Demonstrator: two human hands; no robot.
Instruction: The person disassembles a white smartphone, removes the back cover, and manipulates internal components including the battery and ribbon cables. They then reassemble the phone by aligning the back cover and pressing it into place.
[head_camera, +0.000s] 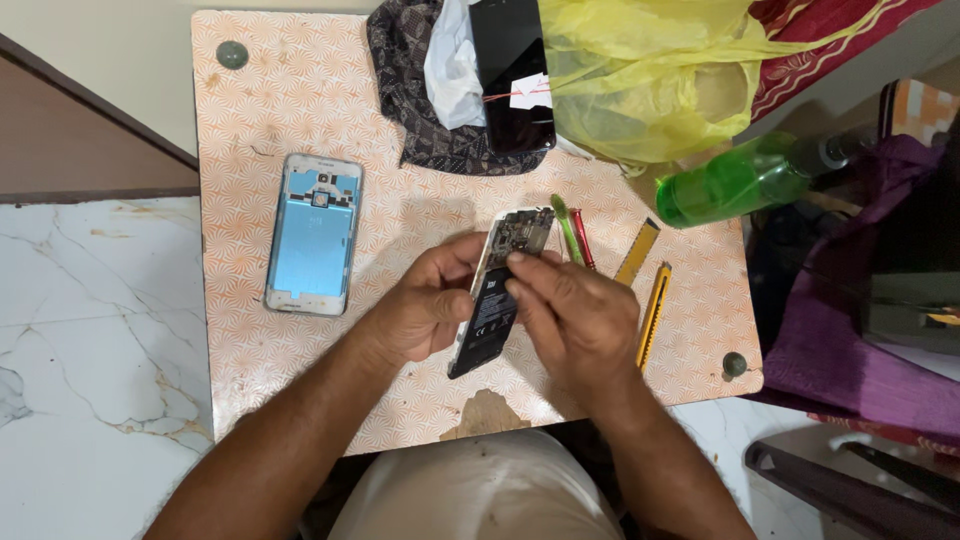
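Opened phone (497, 300) sits in our hands over the middle of the small patterned table (300, 110), tilted, back side up with battery and circuit board exposed. Left hand (425, 305) grips its left edge, fingers curled round the body. Right hand (570, 315) comes in from the right, fingertips (515, 262) pinched narrow at the top edge of the battery; can't tell if they hold a small part or tool.

Progress, as we judge it: back cover (313, 233) is already off, lying inside-up and well apart on the left. Board and battery are still in the body, so the inner work looks unfinished.

Tools lie just right of the phone: green tool (566, 228), red tool (582, 238), yellow ruler (637, 251), yellow utility knife (653, 312).

Labels and packaging: dark battery carries small pale print, too small to tell. At the far edge, a black screen panel (510, 70) with a small white tag and red marks lies on white wrap (452, 65) and dark patterned cloth (400, 70). Yellow plastic bag (640, 70) beside it; green bottle (735, 180) at the right edge.
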